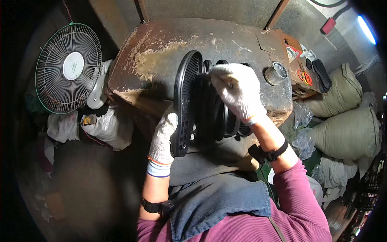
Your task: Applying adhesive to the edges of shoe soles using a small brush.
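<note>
My left hand (164, 131), in a white knit glove, grips the lower left edge of a black shoe sole (186, 105). The sole stands on edge, its ribbed and gridded inner face turned to the right. In a white glove too, my right hand (238, 86) is closed just right of the sole's upper half. A dark, blurred shape beside its fingers could be a held tool, but I cannot make it out. Several more black soles (230, 123) stand in a row below and behind the right hand, partly hidden by it.
A worn, paint-chipped metal table (161, 44) spans the far side, with a metal cup (276, 74) at its right. A fan (70, 68) stands left. Orange-handled scissors (305, 77) lie on a side box. Stuffed green sacks (344, 131) fill the right; white bags (107, 129) sit left.
</note>
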A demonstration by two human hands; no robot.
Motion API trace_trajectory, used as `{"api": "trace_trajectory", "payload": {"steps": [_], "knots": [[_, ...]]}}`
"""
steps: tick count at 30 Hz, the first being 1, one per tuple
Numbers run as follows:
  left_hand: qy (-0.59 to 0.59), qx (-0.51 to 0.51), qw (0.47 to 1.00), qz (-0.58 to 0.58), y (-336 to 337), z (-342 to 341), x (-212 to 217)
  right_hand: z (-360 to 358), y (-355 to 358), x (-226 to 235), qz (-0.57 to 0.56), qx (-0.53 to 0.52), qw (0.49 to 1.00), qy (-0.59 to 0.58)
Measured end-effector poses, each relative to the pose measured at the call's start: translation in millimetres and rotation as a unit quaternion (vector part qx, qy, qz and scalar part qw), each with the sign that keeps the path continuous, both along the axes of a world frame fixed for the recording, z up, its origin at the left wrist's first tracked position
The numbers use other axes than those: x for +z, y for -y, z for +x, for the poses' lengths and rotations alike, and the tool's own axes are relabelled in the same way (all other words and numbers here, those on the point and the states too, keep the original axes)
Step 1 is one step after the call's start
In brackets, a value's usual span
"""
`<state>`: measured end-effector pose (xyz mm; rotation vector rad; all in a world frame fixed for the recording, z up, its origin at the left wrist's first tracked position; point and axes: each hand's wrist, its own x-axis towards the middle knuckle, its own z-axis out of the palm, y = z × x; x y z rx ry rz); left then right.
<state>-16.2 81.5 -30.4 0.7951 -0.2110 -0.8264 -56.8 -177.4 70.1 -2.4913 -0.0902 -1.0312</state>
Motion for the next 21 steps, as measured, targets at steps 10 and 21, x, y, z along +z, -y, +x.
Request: {"api": "trace_trajectory", "payload": {"steps": [10,21], "knots": [[-0.218,-0.118,0.95,-0.19,-12.8,-9.8,19.3,41.6,13.8,13.9,-0.046,-0.015,0.988,0.145],[-0.023,0.666,0.621,-0.412,-354.8,-86.9,23.1,-37.6,155.6,-4.9,0.11,-0.089,0.985,0.098]]}}
